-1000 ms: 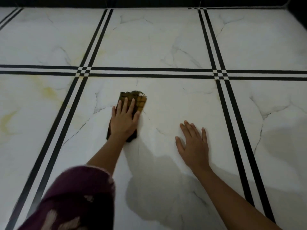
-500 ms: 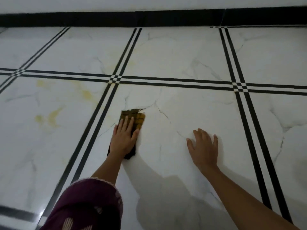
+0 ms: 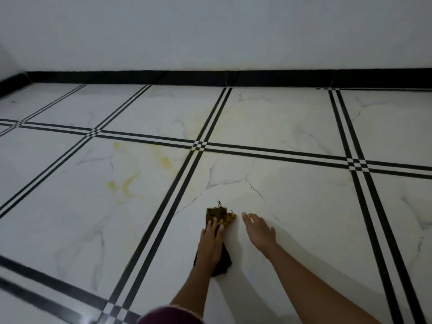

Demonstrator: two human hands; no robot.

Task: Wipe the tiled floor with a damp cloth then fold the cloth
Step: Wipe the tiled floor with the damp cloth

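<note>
A plain white wall (image 3: 210,31) stands far ahead of me, with a black strip (image 3: 163,77) along its bottom. Below it spreads the tiled floor (image 3: 304,206), white like marble with thin grey cracks drawn in it. Double black lines (image 3: 184,183) cross it and make big squares. Some yellow stains (image 3: 126,183) sit on the tile to my left.

My two bare arms reach out over the floor. My left hand (image 3: 211,242) lies flat on top of the cloth (image 3: 221,216), fingers straight, pressing it down on the tile. It is not a closed grip, just a flat push. The cloth lies on the floor just to the right of the double line. Its far end is yellow-brown and frayed, and its near end by my wrist looks dark.

My right hand (image 3: 259,230) is just beside the cloth, fingers spread wide and holding nothing. I cannot tell if it touches the floor.

A bit of my dark red sleeve (image 3: 170,315) shows at the bottom.
</note>
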